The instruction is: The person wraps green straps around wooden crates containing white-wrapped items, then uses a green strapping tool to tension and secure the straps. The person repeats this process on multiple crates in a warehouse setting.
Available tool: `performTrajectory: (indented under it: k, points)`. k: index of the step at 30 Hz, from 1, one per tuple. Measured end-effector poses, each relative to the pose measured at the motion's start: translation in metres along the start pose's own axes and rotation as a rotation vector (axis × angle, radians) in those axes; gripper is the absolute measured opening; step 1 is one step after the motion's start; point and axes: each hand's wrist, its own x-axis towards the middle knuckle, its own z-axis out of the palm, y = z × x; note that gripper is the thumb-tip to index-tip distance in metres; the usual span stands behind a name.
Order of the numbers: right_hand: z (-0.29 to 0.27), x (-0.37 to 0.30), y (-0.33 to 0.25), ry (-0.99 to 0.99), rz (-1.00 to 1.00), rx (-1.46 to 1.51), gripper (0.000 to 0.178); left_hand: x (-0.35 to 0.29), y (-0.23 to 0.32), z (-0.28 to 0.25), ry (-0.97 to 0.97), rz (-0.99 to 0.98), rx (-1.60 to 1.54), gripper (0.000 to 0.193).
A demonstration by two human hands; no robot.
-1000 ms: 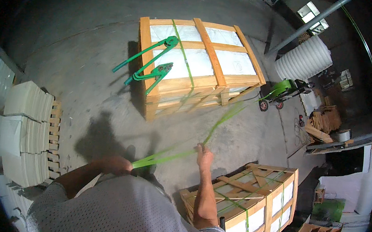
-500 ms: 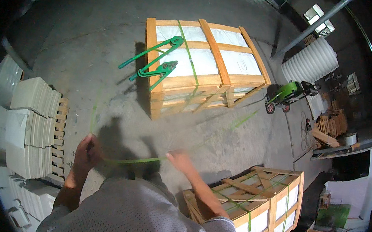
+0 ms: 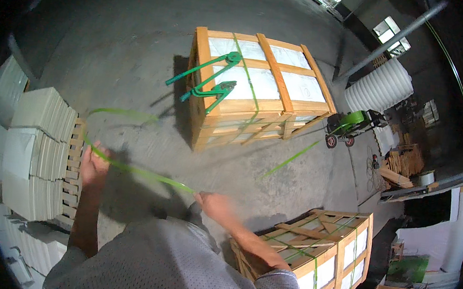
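A green packing strap [image 3: 149, 175] runs in front of me between my two hands. My left hand [image 3: 95, 167] has its fingers curled against the strap, whose far part bends in a loop above it. To the right, my right hand [image 3: 214, 204] grips the strap between thumb and fingers, slightly blurred. More green strap [image 3: 291, 159] lies beyond, toward a wheeled strap cart [image 3: 353, 122]. Ahead stands a slatted wooden crate [image 3: 274, 67] with white panels, a strap across its top. Two green long-handled strapping tools, one [image 3: 208, 68] behind the other [image 3: 214, 92], rest on its left end.
Stacked pale slabs [image 3: 38, 149] on a wooden pallet [image 3: 72, 169] stand close on my left. A second strapped crate [image 3: 337, 280] is at my near right. Farther right are a large white ribbed roll [image 3: 382, 85], a pole [image 3: 395, 40] and scrap wood [image 3: 406, 157].
My left hand has shifted left and up, and its strap now bends into a wider loop. My right hand has moved slightly left and down. The view has shifted a little.
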Motion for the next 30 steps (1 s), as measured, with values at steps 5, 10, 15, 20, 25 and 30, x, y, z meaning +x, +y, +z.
performTrajectory:
  k: [5, 10, 15, 20, 25, 30]
  points:
    - [0.026, 0.035, -0.123, 0.15, -0.052, 0.099, 0.041, -0.025, -0.024, -0.012, 0.003, -0.114, 0.169, 0.022]
    - [0.057, 0.07, -0.222, -0.077, -0.144, 0.158, 0.026, -0.043, 0.0, -0.026, 0.088, -0.299, 0.188, 0.024]
    - [0.075, 0.07, -0.162, -0.067, -0.265, 0.244, 0.032, -0.021, 0.139, -0.084, 0.141, -0.192, 0.085, 0.037]
    - [0.048, 0.034, 0.003, -0.095, 0.046, -0.122, 0.031, -0.005, 0.222, -0.147, 0.074, -0.094, 0.185, 0.029]
    - [0.062, 0.0, 0.019, -0.346, 0.292, -0.204, 0.043, 0.014, 0.212, -0.16, 0.265, -0.017, 0.04, 0.024]
    - [0.073, 0.023, -0.043, -0.236, 0.156, -0.205, 0.044, 0.024, 0.132, -0.139, 0.162, 0.154, 0.24, 0.03]
